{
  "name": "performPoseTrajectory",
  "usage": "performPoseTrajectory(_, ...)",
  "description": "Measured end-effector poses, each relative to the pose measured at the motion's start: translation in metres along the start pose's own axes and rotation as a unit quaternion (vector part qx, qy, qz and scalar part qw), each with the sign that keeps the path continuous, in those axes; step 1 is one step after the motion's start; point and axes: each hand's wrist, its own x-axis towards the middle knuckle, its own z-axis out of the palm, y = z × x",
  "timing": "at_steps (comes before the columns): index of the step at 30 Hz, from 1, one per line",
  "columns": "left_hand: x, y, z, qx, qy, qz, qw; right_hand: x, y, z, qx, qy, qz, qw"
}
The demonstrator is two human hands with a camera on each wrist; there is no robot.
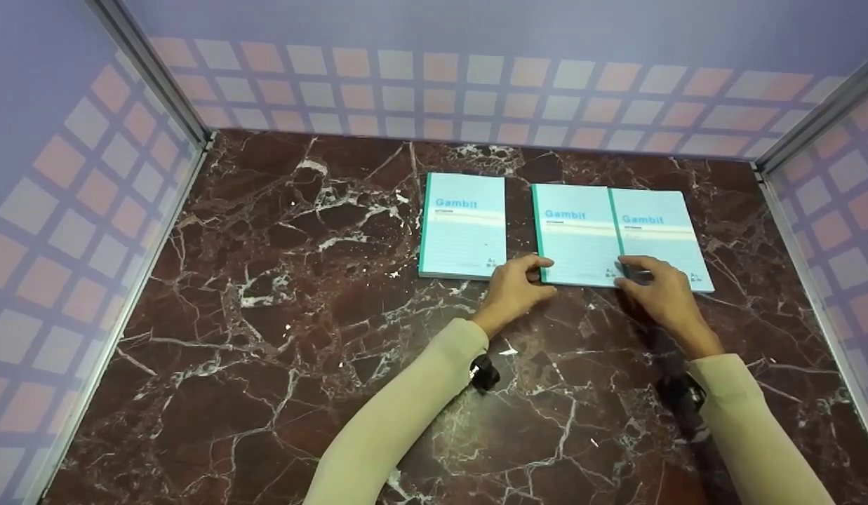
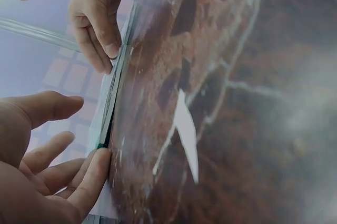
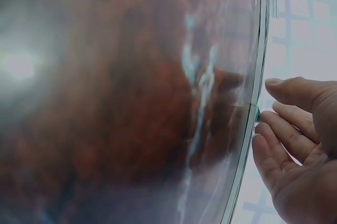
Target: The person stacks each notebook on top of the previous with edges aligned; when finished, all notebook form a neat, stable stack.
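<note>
Three light-blue "Gambit" notebooks with green spines lie on the table. The left notebook [image 1: 464, 224] stands apart, while the middle notebook [image 1: 575, 235] and right notebook [image 1: 658, 235] are side by side. My left hand [image 1: 514, 289] is at the middle notebook's lower left corner, its fingertips touching the green spine and its thumb held away. My right hand [image 1: 658, 291] reaches over the seam between the middle and right notebooks, thumb at their near edge. In the right wrist view, the right hand's fingers [image 3: 287, 137] are loosely spread beside the notebook edge.
The table [image 1: 265, 393] is dark red marbled stone with white veins. Checkered panels enclose it: a back wall [image 1: 476, 91], a left wall [image 1: 76, 196] and a right wall [image 1: 837, 203].
</note>
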Motion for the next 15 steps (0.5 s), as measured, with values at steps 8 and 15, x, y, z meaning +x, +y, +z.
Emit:
performPoseTrajectory(8, -0.005, 0.005, 0.006, -0.153, 0.049, -0.001, 0.9870, 0.000, 0.003, 0.003, 0.015, 0.019, 0.010, 1.000)
performPoseTrajectory(15, -0.005, 0.014, 0.013, -0.201, 0.058, -0.004, 0.9780, -0.002, -0.002, 0.005, 0.034, 0.017, 0.025, 0.999)
